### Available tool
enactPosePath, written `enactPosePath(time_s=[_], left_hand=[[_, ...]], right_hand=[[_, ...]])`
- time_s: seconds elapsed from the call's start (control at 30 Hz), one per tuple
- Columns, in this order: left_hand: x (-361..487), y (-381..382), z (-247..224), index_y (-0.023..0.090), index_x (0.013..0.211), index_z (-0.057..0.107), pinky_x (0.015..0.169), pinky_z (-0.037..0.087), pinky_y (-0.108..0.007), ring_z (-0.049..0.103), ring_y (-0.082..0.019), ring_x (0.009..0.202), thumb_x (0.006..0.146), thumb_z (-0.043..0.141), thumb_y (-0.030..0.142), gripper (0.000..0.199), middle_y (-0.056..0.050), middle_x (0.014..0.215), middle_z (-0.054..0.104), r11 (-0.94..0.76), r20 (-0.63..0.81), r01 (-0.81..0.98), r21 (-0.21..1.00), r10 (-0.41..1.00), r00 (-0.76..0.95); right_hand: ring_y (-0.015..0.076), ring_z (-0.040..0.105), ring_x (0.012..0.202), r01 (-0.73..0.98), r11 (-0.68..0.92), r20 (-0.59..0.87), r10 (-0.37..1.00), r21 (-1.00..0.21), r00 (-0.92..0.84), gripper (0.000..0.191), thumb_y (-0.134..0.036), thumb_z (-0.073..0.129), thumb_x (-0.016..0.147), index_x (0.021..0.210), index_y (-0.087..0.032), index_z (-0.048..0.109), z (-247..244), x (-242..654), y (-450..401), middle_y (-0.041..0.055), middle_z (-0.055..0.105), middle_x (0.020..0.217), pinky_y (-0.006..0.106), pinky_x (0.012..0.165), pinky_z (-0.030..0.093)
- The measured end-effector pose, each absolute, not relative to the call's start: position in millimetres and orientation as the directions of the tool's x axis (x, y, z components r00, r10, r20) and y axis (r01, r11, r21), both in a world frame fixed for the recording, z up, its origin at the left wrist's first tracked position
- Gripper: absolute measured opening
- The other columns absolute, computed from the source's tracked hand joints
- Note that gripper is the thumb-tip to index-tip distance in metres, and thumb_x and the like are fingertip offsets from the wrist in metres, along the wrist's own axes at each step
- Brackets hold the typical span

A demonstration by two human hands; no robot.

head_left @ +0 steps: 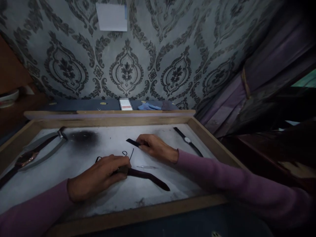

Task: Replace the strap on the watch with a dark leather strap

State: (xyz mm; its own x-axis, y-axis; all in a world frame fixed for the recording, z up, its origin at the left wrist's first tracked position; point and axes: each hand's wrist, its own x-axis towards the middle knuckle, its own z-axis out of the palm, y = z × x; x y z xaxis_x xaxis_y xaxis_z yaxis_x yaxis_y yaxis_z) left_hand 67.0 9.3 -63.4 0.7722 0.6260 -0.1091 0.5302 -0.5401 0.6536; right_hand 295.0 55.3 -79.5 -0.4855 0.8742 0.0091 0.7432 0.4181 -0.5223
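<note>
My left hand [98,176] is closed around the head of a wristwatch with a dark brown strap [151,179]. The strap reaches out to the right over the white board [113,200], and the fingers cover most of the case. Pinched between the fingertips of my right hand [156,146] is a flat black strip [132,142] with a slanted end; its exact kind is unclear. Between the hands lie a thin metal tool [146,167] with pointed ends, a thin dark stick [132,154] and a small dark loop [124,153].
A wooden frame [116,122] borders the white board. Other watches lie at the left [27,158], and one with a white dial [187,140] at the right. Behind the frame are a blue cloth [149,106] and a small white box [125,104]. A purple curtain [227,93] hangs at the right.
</note>
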Motion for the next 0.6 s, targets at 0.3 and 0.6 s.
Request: enactPosePath(time_s=[0.3, 0.6], left_hand=[[66.5, 10.8, -66.7, 0.020, 0.083, 0.050, 0.072, 0.035, -0.028, 0.052, -0.016, 0.079, 0.092, 0.049, 0.017, 0.010, 0.001, 0.082, 0.056, -0.549, -0.083, 0.507, 0.664, 0.620, 0.780], [65.6, 10.3, -65.5, 0.020, 0.084, 0.051, 0.072, 0.036, -0.029, 0.052, -0.017, 0.080, 0.092, 0.048, 0.019, 0.009, 0.000, 0.082, 0.057, -0.540, -0.097, 0.520, 0.662, 0.626, 0.774]], right_hand=[[0.0160, 0.053, 0.078, 0.683, 0.632, -0.047, 0.720, -0.366, -0.692, 0.003, -0.016, 0.058, 0.088, 0.090, -0.014, 0.057, -60.7, 314.2, 7.6, 0.0072, 0.056, 0.094, 0.027, 0.067, 0.041], [0.0151, 0.051, 0.074, 0.709, 0.637, -0.132, 0.708, -0.302, -0.693, 0.011, -0.009, 0.046, 0.090, 0.083, -0.014, 0.051, -60.6, 311.7, -6.3, 0.0069, 0.058, 0.089, 0.027, 0.064, 0.037]])
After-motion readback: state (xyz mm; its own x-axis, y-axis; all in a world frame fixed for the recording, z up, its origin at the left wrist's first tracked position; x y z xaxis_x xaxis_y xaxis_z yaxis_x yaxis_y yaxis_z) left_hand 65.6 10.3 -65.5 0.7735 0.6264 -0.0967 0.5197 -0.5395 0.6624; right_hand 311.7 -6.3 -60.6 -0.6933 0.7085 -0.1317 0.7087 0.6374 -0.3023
